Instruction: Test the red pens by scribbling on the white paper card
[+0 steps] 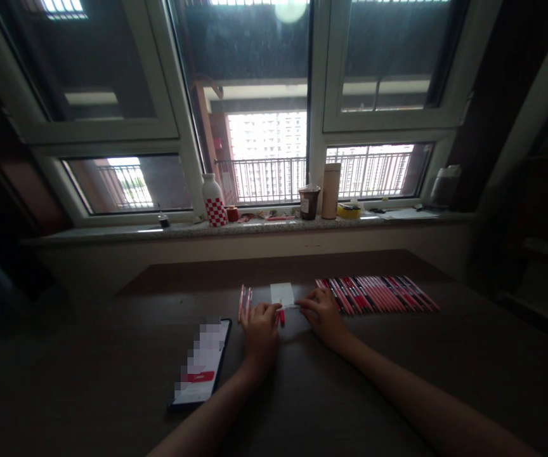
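Near the middle of the table, both hands pinch a thin whitish strip (288, 307), too small and dim to identify for certain. My left hand (260, 330) has its fingertips closed at the strip's left end. At the other end, my right hand (324, 317) grips with thumb and forefinger. A white paper square (281, 292) lies just beyond the strip. Close to my left fingers is a small red piece (282, 318). A few slim pink pens (241, 303) lie behind my left hand, and a long row of pink, red and black pens (378, 295) lies right of my right hand.
A phone (200, 365) lies on the brown table (136, 355) left of my left forearm. On the windowsill (179, 233) stand a red-and-white checked bottle (214, 203), a drink cup (309, 203), a tan tumbler (331, 190) and a yellow item (349, 211).
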Tool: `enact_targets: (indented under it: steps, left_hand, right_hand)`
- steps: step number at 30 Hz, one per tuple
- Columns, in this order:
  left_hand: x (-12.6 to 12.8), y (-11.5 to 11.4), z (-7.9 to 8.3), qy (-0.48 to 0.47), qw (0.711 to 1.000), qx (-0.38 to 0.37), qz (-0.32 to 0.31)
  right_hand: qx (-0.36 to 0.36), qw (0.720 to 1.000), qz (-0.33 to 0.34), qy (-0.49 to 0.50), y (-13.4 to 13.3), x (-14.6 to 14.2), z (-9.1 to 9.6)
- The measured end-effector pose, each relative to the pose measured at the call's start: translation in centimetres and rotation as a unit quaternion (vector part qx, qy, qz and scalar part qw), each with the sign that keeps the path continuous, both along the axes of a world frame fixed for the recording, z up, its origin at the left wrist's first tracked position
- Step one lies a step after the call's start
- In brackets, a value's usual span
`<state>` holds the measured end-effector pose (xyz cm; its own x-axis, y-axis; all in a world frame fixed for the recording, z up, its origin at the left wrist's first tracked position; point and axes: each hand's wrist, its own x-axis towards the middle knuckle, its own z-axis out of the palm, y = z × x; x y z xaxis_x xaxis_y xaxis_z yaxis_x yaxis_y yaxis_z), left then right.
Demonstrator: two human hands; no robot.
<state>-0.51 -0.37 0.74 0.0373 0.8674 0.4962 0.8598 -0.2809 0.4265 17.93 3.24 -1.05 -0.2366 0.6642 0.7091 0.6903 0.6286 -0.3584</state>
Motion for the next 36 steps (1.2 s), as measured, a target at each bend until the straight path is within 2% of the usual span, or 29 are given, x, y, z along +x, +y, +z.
enact_targets:
  steps: [13,23,32,36]
  left_hand:
    - [0.10,-0.04,0.13,0.010,1.000,-0.008,-0.007]
    - [0.02,0.20,-0.05,-0.019,1.000,-0.015,-0.019]
    - [-0.08,0.19,-0.15,-0.026,0.999,0.006,-0.032]
    - [-0.05,0.17,-0.20,-0.017,0.999,0.033,-0.011]
  right_hand:
    - [0.024,1.000,0.011,-0.016,-0.25,-0.22,0.19]
    - [0.005,0.999,0.042,-0.018,-0.33,-0.24,0.22]
    - [-0.006,0.998,0.056,-0.025,-0.64,-0.34,0.50]
    - [-0.006,0.999,0.052,-0.015,-0.54,-0.35,0.42]
